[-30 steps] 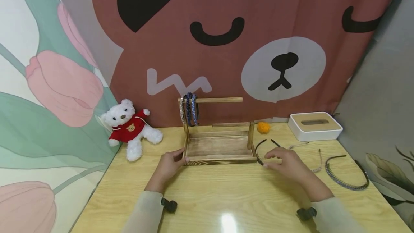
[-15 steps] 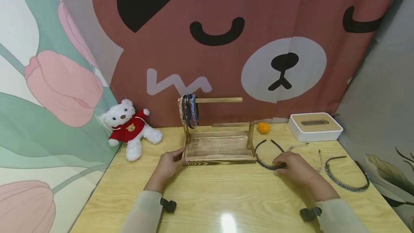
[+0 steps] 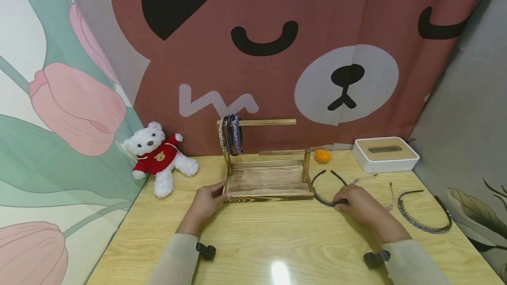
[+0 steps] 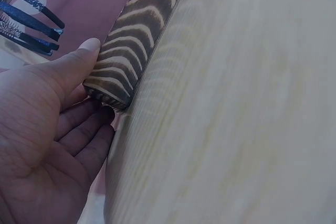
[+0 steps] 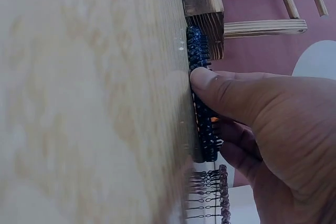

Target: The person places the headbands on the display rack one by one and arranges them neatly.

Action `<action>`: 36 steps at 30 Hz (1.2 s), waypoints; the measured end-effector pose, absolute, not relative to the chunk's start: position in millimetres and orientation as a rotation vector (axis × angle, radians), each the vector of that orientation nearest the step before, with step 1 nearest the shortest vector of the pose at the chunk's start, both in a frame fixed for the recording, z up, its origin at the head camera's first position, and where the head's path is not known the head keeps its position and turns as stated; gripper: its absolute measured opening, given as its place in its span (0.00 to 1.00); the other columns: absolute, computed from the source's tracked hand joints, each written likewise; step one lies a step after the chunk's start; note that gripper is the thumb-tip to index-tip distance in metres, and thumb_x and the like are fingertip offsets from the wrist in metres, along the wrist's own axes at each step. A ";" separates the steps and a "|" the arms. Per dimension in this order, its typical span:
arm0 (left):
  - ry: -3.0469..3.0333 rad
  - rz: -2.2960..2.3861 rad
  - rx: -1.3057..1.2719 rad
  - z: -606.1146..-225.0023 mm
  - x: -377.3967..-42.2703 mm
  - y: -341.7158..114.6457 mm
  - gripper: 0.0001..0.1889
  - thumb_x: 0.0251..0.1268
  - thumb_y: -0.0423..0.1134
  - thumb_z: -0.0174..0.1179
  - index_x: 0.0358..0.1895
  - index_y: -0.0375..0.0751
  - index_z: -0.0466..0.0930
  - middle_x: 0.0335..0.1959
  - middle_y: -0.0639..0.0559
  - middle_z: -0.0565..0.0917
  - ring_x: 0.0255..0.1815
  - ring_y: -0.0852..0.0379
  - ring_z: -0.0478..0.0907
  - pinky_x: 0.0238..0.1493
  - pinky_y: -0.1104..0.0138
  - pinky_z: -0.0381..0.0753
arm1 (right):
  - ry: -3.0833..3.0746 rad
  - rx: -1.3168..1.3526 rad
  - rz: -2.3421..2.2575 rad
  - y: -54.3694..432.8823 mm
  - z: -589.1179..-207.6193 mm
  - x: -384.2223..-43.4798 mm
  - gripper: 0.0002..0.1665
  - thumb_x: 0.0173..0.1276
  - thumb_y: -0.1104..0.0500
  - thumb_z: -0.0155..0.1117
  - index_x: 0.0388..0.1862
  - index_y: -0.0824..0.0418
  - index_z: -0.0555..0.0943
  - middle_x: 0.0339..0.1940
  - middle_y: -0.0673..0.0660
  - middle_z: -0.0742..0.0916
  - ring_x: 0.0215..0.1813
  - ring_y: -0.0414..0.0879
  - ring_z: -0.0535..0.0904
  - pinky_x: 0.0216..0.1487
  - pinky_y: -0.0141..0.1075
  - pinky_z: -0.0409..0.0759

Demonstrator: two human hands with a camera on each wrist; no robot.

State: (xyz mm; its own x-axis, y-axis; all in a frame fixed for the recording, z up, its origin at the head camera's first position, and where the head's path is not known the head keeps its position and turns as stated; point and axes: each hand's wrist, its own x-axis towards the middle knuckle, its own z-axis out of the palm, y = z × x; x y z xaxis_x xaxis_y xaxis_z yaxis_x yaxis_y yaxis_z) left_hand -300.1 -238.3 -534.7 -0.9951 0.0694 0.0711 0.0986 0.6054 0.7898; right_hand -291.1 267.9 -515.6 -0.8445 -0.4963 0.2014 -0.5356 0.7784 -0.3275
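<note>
gripping wooden stand [image 3: 269, 197] by its left front corner with thumb and half-curled fingers of left hand [image 3: 207, 203]. pinching dark blue toothed headband [image 5: 208, 139], just right of stand, in nearly closed right hand [image 3: 358, 206]. seemingly at grasping step; next likely calls for lifting without snagging teeth on stand. cannot tell whether flat on table [image 3: 277, 228] or slightly raised. losing right fingertips behind headband; seeing only part of beaded headband [image 5: 224, 195] farther right of stand.
</note>
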 end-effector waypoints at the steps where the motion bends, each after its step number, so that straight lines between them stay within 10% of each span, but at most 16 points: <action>1: -2.787 -1.371 -0.143 -535.0 -300.1 -238.5 0.30 0.75 0.46 0.73 0.76 0.43 0.80 0.70 0.39 0.85 0.73 0.41 0.82 0.72 0.47 0.83 | -2.864 0.833 0.579 268.1 -516.3 -291.1 0.07 0.67 0.63 0.81 0.41 0.53 0.94 0.41 0.46 0.92 0.48 0.51 0.87 0.62 0.58 0.85; 17: -2.785 -1.381 -0.154 -539.9 -301.9 -240.2 0.32 0.74 0.49 0.73 0.76 0.42 0.80 0.69 0.39 0.85 0.73 0.41 0.82 0.73 0.48 0.82 | -2.770 0.598 0.805 274.1 -502.7 -286.1 0.06 0.69 0.63 0.80 0.42 0.52 0.94 0.44 0.50 0.93 0.51 0.56 0.89 0.65 0.63 0.83; 27: -2.755 -1.389 -0.186 -540.7 -302.7 -240.8 0.30 0.74 0.46 0.74 0.75 0.42 0.81 0.68 0.40 0.86 0.72 0.42 0.83 0.72 0.49 0.83 | -2.639 0.236 1.399 278.3 -480.7 -283.7 0.18 0.86 0.51 0.65 0.59 0.64 0.86 0.48 0.50 0.92 0.50 0.31 0.82 0.46 0.24 0.80; 36: -2.764 -1.417 -0.169 -540.6 -302.3 -241.6 0.30 0.75 0.45 0.73 0.76 0.41 0.80 0.69 0.38 0.85 0.72 0.41 0.82 0.71 0.49 0.84 | -2.012 0.386 2.179 274.6 -479.2 -293.0 0.11 0.91 0.62 0.52 0.58 0.59 0.82 0.44 0.44 0.89 0.49 0.35 0.83 0.53 0.22 0.83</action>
State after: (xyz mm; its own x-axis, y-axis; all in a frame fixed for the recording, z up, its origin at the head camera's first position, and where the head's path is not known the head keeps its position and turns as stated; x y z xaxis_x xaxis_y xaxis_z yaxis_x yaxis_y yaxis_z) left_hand -302.3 -241.6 -540.6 -0.9936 0.0824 0.0773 0.1109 0.5793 0.8076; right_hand -293.0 274.6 -479.2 -0.9555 -0.0627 0.2882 -0.2823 -0.0886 -0.9552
